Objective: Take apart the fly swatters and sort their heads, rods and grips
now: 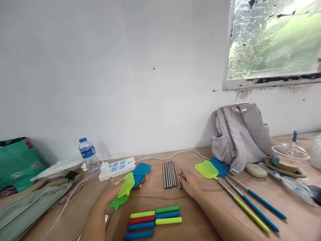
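My left hand (110,193) is closed on a lime-green fly-swatter head (123,192), held just above the wooden table (195,214). More swatter heads, blue and red (140,174), lie stacked just beyond it. My right hand (191,183) rests on the table with fingers stretched toward a row of several metal rods (170,174), its fingertips touching the nearest rod. Several coloured foam handle grips (154,219) lie in rows in front of me. To the right lie assembled fly swatters (238,194) with green and blue heads.
A white power strip (116,168) and a water bottle (88,155) stand at the back left. A grey backpack (238,135) leans on the wall at right, beside a beige case (255,170) and a plastic bowl (289,154). Green bags (20,201) lie at far left.
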Demonstrator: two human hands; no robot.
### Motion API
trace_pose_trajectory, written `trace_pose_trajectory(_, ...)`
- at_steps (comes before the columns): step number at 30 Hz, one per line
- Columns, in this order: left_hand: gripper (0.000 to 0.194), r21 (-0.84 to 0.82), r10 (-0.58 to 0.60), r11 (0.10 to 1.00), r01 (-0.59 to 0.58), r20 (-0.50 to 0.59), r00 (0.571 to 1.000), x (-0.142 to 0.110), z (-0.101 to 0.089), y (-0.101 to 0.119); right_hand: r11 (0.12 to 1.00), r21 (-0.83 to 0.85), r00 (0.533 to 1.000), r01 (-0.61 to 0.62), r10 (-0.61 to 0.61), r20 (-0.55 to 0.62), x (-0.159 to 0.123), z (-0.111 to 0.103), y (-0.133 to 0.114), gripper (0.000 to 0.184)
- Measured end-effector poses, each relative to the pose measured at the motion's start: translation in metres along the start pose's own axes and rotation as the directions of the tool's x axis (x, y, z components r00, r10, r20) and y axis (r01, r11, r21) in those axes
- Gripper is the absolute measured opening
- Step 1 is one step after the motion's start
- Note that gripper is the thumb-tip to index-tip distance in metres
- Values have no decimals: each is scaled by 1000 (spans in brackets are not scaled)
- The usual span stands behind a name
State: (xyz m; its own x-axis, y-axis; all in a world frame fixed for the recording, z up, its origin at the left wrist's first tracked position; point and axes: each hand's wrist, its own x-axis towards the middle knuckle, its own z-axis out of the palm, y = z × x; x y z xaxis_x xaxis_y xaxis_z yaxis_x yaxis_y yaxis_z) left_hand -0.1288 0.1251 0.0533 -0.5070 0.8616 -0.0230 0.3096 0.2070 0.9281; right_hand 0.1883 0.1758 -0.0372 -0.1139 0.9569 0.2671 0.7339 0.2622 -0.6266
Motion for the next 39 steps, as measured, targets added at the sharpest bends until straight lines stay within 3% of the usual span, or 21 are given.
trace_pose_trajectory(3,53,197,-50,980,38,59,997,-2,2,4,999,37,999,35,-34,-37,-7,-2,4,38)
trace_pose_trajectory(7,33,343,-52,939,5,128,990,-2,5,9,991,41,991,125,-122,-58,-31,-18,13,34)
trace_pose_trajectory(12,34,390,32,913,-119,222,974,-12,10,19,959,-173,973,223,-231,-26,-78,-58,39,22)
trace_pose_trajectory(18,40,382,177,863,-330,384,906,-55,16,55,881,-473,973,6,-115,-200,-104,-101,97,27)
trace_pose_trajectory(22,39,380,225,840,-387,404,887,-76,20,71,911,-413,970,-16,-86,-228,-94,-101,113,18)
trace_pose_trajectory(24,40,348,257,838,-421,430,866,-80,22,74,940,-339,943,-24,-91,-321,-88,-99,105,23)
trace_pose_trajectory(27,41,257,299,846,-467,497,814,-89,30,78,977,-213,919,1,-85,-384,-83,-103,69,26)
trace_pose_trajectory(30,42,143,300,876,-461,587,752,-116,49,81,977,206,948,60,9,-318,-83,-107,11,25)
trace_pose_trajectory(31,44,100,293,892,-441,616,731,-129,59,81,920,385,967,76,26,-253,-84,-107,-10,28)
trace_pose_trajectory(33,48,46,304,893,-448,672,675,-158,83,75,714,696,992,81,12,-128,-88,-102,-46,32)
trace_pose_trajectory(34,50,-10,364,870,-493,688,628,-171,95,69,606,793,996,62,15,-89,-90,-97,-59,33)
trace_pose_trajectory(35,50,-40,430,836,-547,667,608,-182,106,61,527,849,997,39,38,-69,-93,-93,-69,33)
trace_pose_trajectory(37,46,-34,477,808,-588,624,619,-196,121,43,409,912,989,6,134,-66,-99,-83,-78,33)
trace_pose_trajectory(39,42,32,399,829,-559,665,631,-200,127,22,258,966,959,-6,276,-68,-104,-75,-77,32)
